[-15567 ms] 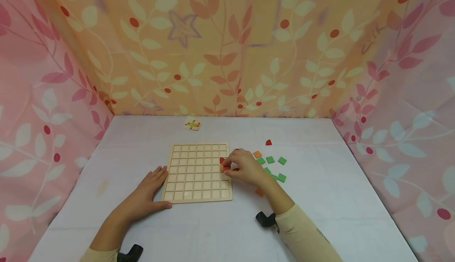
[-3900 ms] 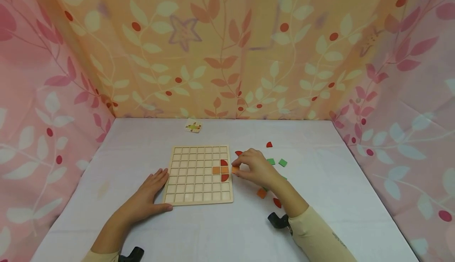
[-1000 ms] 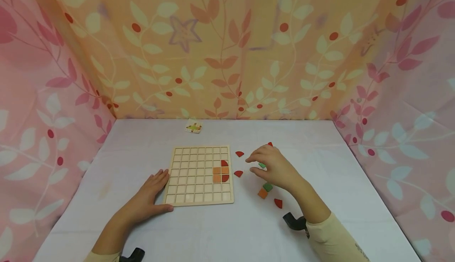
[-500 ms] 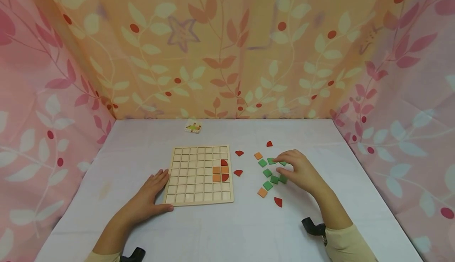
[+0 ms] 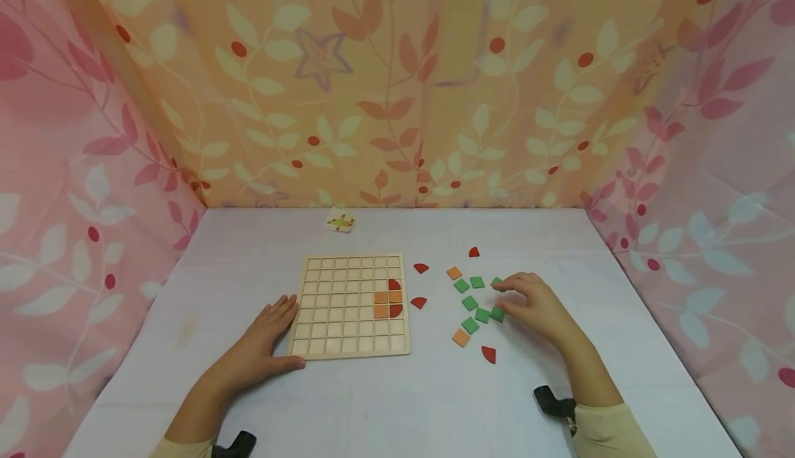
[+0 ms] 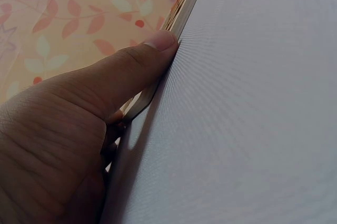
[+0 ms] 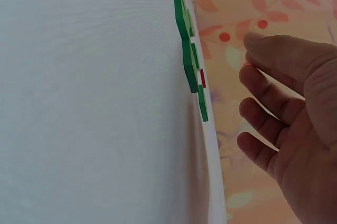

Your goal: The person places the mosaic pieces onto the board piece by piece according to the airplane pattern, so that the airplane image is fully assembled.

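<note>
A wooden grid board (image 5: 335,306) lies on the white table, with orange squares (image 5: 381,311) and red quarter pieces (image 5: 395,311) in cells at its right side. My left hand (image 5: 256,341) rests along the board's left edge, fingers spread; in the left wrist view the thumb of that hand (image 6: 79,97) lies against the board's edge (image 6: 181,21). Over the right part of the loose green squares (image 5: 470,303) is my right hand (image 5: 540,310), fingers slightly bent and apart. The right wrist view has this hand (image 7: 295,97) holding nothing, beside green pieces (image 7: 190,66).
Loose red pieces (image 5: 489,354) and orange squares (image 5: 461,337) lie around the green ones. A small patterned card (image 5: 340,221) is behind the board, near the table's back edge. Floral curtains (image 5: 397,85) stand at the back and both sides.
An orange square, earlier in my right hand, is in a board cell below another orange one. That hand has moved right, away from the board, to the green squares. My left hand has stayed.
</note>
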Tool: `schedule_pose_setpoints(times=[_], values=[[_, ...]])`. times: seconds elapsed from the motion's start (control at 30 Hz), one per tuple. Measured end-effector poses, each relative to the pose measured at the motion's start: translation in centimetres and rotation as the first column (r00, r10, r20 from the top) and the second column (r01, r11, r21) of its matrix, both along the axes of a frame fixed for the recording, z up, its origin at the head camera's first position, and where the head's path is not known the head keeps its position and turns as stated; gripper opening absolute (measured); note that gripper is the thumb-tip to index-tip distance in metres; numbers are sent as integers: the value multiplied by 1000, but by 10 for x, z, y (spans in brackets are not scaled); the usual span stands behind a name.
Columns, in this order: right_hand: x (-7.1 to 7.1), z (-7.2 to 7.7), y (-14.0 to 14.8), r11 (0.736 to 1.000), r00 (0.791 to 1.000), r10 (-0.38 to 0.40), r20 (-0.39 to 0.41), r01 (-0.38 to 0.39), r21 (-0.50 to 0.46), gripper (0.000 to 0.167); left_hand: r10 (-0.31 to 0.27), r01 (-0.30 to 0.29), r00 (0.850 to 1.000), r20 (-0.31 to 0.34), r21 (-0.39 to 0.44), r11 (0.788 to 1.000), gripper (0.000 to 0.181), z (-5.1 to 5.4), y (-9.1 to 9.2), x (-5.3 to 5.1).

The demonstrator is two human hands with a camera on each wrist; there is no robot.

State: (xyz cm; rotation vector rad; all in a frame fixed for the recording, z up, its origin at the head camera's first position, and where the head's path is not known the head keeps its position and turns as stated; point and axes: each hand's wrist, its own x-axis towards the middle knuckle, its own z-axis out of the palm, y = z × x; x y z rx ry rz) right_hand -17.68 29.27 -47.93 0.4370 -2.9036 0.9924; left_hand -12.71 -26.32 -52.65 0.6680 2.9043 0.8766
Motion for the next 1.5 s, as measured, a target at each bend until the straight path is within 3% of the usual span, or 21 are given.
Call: schedule_pose_setpoints(times=[0.33, 0.67, 1.5], values=[[0, -15, 9, 1000, 999, 22, -28, -23, -19, 32, 6, -6, 1000, 0, -1, 1000, 116, -1, 0, 0], [1, -31, 14, 1000, 1000, 22, -1, -22, 8, 37, 3, -3, 1000, 11, -7, 1000, 116, 0, 2, -1], [3, -30, 12, 997, 999, 48, -3, -48, 62, 27, 17, -17, 1000, 25, -13, 1000, 117, 0, 2, -1]])
